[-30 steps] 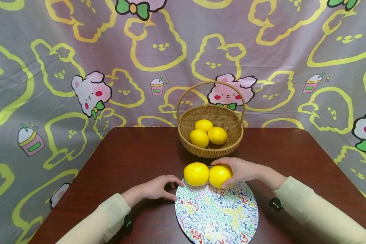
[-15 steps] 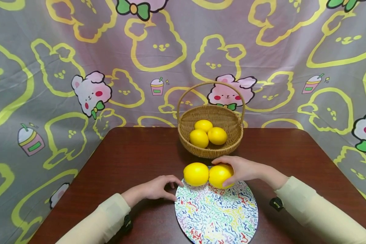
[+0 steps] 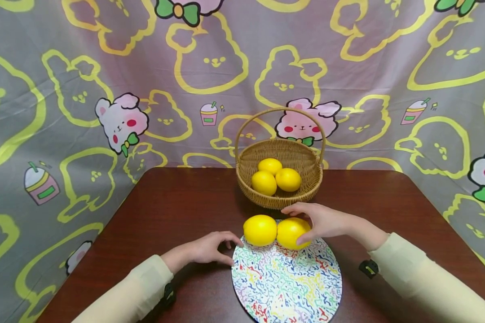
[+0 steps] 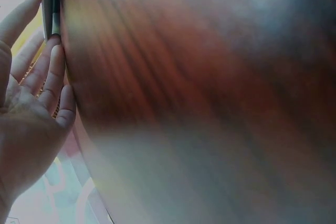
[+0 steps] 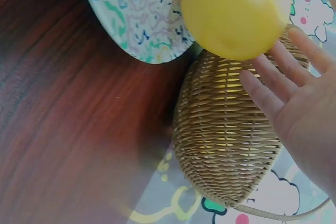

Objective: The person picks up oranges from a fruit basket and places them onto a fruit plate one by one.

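Observation:
Two yellow lemons lie side by side on the far part of a round board (image 3: 287,282) with a multicoloured squiggle pattern. The left lemon (image 3: 260,230) touches the right lemon (image 3: 292,233). My right hand (image 3: 325,220) is at the right lemon's right side, thumb in front and fingers behind. In the right wrist view its fingers (image 5: 275,82) look fairly straight and loose beside the lemon (image 5: 236,11). My left hand (image 3: 204,248) rests at the board's left rim, thumb and fingers spread along the edge. The left wrist view shows these fingers (image 4: 52,77) extended by the board's edge (image 4: 48,9).
Behind the board stands a wicker basket (image 3: 280,202) with a tall arched handle, holding three lemons (image 3: 288,180). The dark wooden table (image 3: 178,197) ends at a patterned curtain (image 3: 210,45) at the back and sides.
My right hand has shifted slightly up and to the right, loosening from the right lemon, more of which shows. Both lemons and my left hand have stayed in place.

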`<state>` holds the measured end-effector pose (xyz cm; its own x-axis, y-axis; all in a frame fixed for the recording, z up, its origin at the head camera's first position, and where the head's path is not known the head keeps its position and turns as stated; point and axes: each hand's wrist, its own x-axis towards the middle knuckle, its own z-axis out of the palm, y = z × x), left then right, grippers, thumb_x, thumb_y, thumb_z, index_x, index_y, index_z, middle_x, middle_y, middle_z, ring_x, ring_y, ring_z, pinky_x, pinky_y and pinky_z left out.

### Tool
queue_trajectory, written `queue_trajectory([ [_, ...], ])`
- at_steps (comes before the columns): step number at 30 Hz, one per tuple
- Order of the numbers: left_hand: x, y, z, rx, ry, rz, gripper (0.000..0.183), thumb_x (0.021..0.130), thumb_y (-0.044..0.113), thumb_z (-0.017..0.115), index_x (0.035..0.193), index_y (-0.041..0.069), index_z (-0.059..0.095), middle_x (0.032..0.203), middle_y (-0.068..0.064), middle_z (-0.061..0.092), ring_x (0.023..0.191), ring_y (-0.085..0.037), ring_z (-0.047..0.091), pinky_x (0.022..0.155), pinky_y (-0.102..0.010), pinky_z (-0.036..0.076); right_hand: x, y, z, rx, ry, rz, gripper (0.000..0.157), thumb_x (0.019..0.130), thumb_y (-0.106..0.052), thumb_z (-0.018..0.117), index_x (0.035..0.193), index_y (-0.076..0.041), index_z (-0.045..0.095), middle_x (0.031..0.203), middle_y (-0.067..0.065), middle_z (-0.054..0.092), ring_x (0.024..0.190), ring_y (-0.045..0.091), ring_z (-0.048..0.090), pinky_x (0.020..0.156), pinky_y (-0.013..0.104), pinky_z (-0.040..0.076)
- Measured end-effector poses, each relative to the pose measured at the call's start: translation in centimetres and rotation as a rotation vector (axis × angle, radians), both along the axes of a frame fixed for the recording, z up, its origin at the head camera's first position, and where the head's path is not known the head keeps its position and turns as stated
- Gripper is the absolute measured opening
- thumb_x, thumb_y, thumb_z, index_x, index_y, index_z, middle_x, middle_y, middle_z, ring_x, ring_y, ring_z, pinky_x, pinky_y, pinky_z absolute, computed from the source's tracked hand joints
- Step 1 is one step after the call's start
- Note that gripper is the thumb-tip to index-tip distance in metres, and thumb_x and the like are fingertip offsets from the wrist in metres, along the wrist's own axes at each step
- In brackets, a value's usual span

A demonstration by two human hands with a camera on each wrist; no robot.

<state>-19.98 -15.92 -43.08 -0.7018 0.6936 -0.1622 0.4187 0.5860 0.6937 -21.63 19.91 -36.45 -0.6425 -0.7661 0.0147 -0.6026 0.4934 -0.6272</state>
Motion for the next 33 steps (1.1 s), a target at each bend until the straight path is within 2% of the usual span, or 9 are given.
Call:
queue_trajectory([
  [11, 0.1, 0.0, 0.1, 0.006, 0.003, -0.001, 0.041, 0.083, 0.027, 0.079, 0.120, 0.022, 0.064, 0.111, 0.012, 0.058, 0.095, -0.010, 0.052, 0.086, -0.030, 0.043, -0.3, 0.2, 1.9, -0.020, 0.037, 0.017, 0.074, 0.080, -0.036, 0.080, 0.139, -0.005, 0.048, 0.136, 0.010, 0.053, 0.120, 0.026, 0.051, 0.097, 0.051, 0.042],
  [19, 0.1, 0.0, 0.1, 0.002, -0.004, 0.001, 0.041, 0.083, 0.027, 0.079, 0.120, 0.022, 0.064, 0.111, 0.012, 0.058, 0.096, -0.011, 0.052, 0.086, -0.030, 0.043, -0.4, 0.0, 3.6, -0.025, 0.026, 0.018, 0.070, 0.080, -0.037, 0.080, 0.136, -0.006, 0.052, 0.130, 0.006, 0.058, 0.116, 0.023, 0.055, 0.097, 0.051, 0.042],
  [26, 0.1, 0.0, 0.1, -0.001, -0.005, 0.001, 0.041, 0.083, 0.027, 0.079, 0.121, 0.021, 0.064, 0.111, 0.013, 0.058, 0.096, -0.010, 0.052, 0.086, -0.030, 0.043, -0.7, -0.4, 5.3, -0.012, 0.029, -0.025, 0.069, 0.078, -0.035, 0.082, 0.136, -0.011, 0.052, 0.129, 0.005, 0.059, 0.116, 0.023, 0.055, 0.098, 0.051, 0.041],
  [33, 0.2, 0.1, 0.1, 0.002, -0.004, 0.005, 0.042, 0.083, 0.027, 0.080, 0.121, 0.021, 0.064, 0.111, 0.012, 0.058, 0.096, -0.011, 0.052, 0.087, -0.030, 0.043, -1.7, -0.4, 6.5, -0.009, 0.096, -0.057, 0.066, 0.078, -0.037, 0.082, 0.134, -0.013, 0.055, 0.125, 0.002, 0.061, 0.115, 0.023, 0.056, 0.096, 0.050, 0.043],
])
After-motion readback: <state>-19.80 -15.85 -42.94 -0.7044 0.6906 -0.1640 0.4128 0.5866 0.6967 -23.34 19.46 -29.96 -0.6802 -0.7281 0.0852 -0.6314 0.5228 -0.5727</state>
